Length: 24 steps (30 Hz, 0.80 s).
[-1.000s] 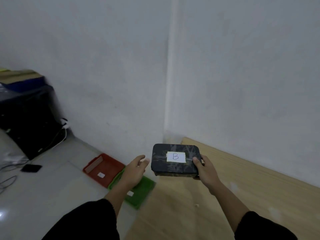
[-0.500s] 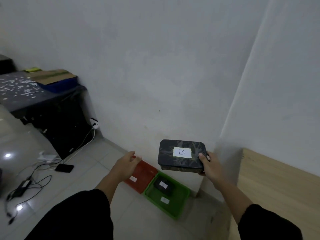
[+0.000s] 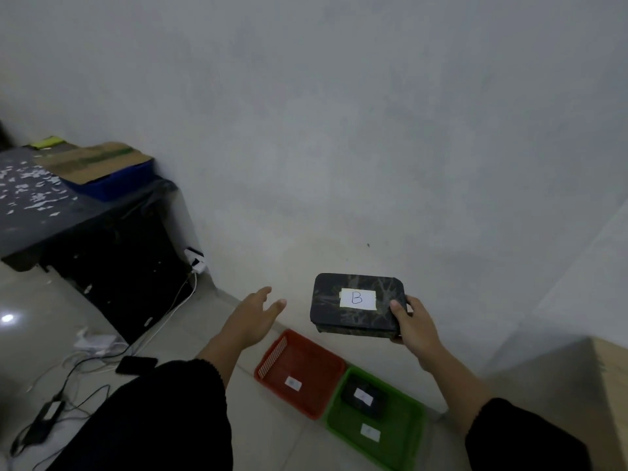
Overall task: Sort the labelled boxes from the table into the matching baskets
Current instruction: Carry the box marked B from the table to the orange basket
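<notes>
The right hand (image 3: 413, 326) grips the box (image 3: 356, 302) — white label reading "B" — in the air above the red basket (image 3: 300, 372) and green basket (image 3: 377, 419); their labels are unreadable. The left hand (image 3: 251, 316) is empty, fingers spread.

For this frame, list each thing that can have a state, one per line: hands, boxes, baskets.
Right hand: gripping the box at its right end.
Left hand: open, holding nothing.
Box marked B: held in the air, lid on, label up.
Red basket: on the floor, only a paper label inside.
Green basket: on the floor, holds one dark box.
Dark box: lying in the green basket, label unreadable.
</notes>
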Available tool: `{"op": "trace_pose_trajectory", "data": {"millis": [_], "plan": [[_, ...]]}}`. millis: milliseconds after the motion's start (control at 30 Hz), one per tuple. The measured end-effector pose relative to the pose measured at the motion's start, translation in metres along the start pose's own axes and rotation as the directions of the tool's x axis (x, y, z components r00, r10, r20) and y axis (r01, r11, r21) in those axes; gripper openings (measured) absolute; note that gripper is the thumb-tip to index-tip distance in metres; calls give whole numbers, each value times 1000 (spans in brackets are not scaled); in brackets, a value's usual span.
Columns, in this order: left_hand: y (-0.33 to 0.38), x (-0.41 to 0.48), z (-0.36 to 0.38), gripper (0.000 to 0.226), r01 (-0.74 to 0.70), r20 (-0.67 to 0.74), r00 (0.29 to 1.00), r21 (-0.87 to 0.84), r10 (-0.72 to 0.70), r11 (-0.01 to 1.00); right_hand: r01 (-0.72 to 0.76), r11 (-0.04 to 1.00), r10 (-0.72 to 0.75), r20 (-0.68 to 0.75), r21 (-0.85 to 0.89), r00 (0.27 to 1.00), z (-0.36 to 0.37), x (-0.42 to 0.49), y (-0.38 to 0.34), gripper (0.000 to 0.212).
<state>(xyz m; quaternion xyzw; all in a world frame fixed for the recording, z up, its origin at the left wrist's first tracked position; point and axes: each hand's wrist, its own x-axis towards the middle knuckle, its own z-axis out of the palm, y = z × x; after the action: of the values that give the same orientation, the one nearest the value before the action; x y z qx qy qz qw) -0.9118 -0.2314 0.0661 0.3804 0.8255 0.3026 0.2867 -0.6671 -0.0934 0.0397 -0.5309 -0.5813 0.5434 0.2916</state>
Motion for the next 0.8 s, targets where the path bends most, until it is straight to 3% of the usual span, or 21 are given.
{"op": "trace_pose_trajectory", "data": {"millis": [233,533,800], "plan": [[-21,95,-25,63,-117,137,985,115,100,987,-59,998,60,-147,10,987,55,31,-12,43],[-55,202,-62,61,-297,317,923,221,220,929,-164,985,169,-354,43,920,137,54,-18,44],[-82,252,-52,60,-320,350,909,242,225,916,-244,969,240,-423,46,874,170,76,-3,48]]}}
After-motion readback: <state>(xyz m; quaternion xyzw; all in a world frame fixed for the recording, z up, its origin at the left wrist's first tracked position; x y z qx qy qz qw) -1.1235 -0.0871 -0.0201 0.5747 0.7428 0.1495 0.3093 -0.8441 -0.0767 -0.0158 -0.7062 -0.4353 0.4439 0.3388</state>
